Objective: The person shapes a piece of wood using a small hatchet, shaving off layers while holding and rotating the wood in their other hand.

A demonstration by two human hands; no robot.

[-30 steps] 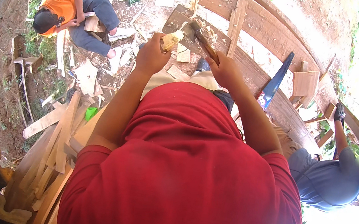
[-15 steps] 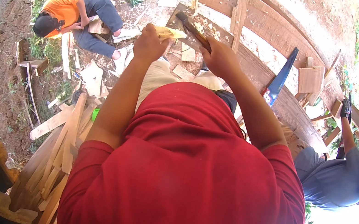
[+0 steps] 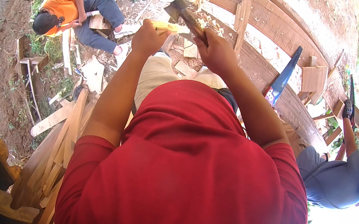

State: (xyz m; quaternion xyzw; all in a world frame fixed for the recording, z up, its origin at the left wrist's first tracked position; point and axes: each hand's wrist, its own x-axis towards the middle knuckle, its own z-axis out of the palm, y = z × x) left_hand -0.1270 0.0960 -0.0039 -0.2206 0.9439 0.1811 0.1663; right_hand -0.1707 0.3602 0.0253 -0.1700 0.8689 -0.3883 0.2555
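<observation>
My left hand (image 3: 147, 38) is closed around the near end of a pale yellow piece of wood (image 3: 176, 28), whose other end points right. In my right hand (image 3: 218, 53) is the handle of a dark, broad-bladed chopping knife (image 3: 180, 10). Its blade tilts up and to the left, just above the wood and apart from it. Pale shavings (image 3: 209, 23) lie on the plank (image 3: 255, 56) beyond my right hand.
A blue-bladed handsaw (image 3: 283, 76) leans on the plank to the right. A person in orange (image 3: 63, 6) sits at the far left; another in dark grey (image 3: 332, 176) works at the right. Boards (image 3: 55, 153) are piled at my left, and offcuts (image 3: 186, 69) lie ahead.
The chopping knife has risen and moved left, its broad blade face now showing more. My right hand has shifted slightly left and up, while the left, holding the wood, has dropped back a little.
</observation>
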